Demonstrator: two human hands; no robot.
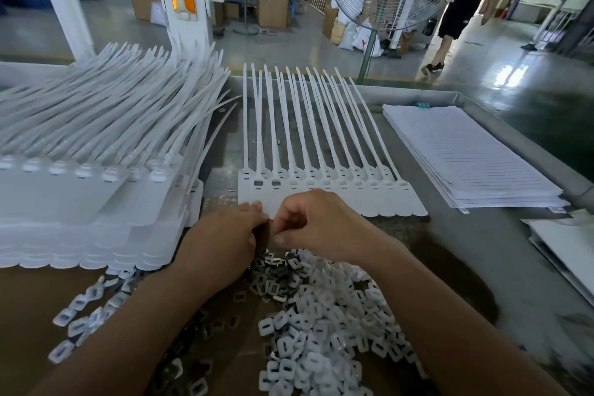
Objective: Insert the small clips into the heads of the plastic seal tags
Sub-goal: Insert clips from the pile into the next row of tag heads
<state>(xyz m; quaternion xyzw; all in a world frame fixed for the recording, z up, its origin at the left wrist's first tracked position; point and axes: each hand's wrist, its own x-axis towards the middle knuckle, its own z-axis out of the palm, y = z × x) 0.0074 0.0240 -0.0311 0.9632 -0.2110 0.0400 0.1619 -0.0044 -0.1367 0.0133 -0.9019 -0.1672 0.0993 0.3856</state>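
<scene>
While two heads just beyond the hands look filled, the row of tags (321,183) stays mostly empty; the left hand (225,235) and right hand (315,219) curl together, contents hidden.

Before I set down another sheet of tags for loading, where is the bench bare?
Free: the grey bench between the spread seal tags, the paper stack and the clip pile. A narrow strip also runs between the spread tags and the stacked tags. Crowded: near edge, under clips and both hands.
</scene>
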